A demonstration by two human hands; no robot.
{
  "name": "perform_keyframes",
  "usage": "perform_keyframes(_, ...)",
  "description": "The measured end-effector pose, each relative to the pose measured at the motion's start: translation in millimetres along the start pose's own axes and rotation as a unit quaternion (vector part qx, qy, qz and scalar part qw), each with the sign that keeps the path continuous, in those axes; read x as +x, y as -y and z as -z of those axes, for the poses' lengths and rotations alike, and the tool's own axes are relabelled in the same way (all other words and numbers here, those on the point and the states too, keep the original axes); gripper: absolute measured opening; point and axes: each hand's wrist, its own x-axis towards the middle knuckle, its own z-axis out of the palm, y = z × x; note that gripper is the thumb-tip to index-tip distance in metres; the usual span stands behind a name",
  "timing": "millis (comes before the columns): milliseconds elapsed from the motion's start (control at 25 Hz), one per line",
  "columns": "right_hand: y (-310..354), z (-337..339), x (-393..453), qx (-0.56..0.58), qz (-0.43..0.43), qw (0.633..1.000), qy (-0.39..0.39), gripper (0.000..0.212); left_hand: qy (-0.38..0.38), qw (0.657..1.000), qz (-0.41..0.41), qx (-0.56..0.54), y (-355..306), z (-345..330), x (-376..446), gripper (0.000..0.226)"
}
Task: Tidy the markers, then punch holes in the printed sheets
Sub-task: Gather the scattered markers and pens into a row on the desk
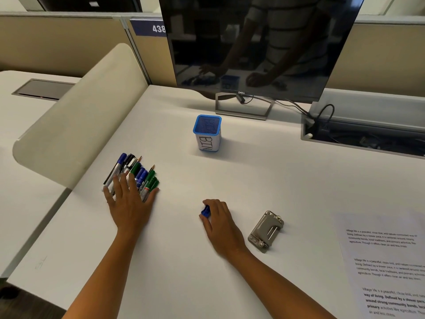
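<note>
the left hand (128, 203) lies flat with its fingers (119, 187) spread wide, pressing on the near ends of the markers (135, 173), which sit bunched side by side with a couple of pencils, well to the left of the blue cup (207, 132) and nearer the person. the right hand (218, 217) has its fingers curled narrow round a small blue thing (205, 211), perhaps a marker cap or short marker; too little shows to tell. it rests on the desk (253, 171) in front of the cup. the cup stands upright, labelled "bin", and looks empty through its mesh. right of the cup and closer in, the hole punch (266, 230) lies beside the right hand, and the printed sheets (386, 261) sit farther right at the desk edge, not yet punched. tidying looks barely begun. the risk: the flat left hand only pins the bundle, so scooping it one-handed could let markers roll apart, and dropping a fistful in could tip the light cup.
</note>
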Motion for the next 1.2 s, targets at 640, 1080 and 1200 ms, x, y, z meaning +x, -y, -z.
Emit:
perform_keyframes(640,-10,-6,0,0.145,-0.084,0.986,0.023,0.056,0.214,0.846,-0.057,-0.485,-113,41,-73,0.031)
perform_keyframes(1080,-6,-8,-1,0.109,-0.070,0.992,0.006,0.054,-0.016,0.937,0.128,-0.324,-32,42,-6,0.025)
perform_keyframes(1200,-5,-7,0,0.083,-0.041,0.996,-0.008,0.052,-0.040,0.939,0.191,-0.282,0,38,23,0.027)
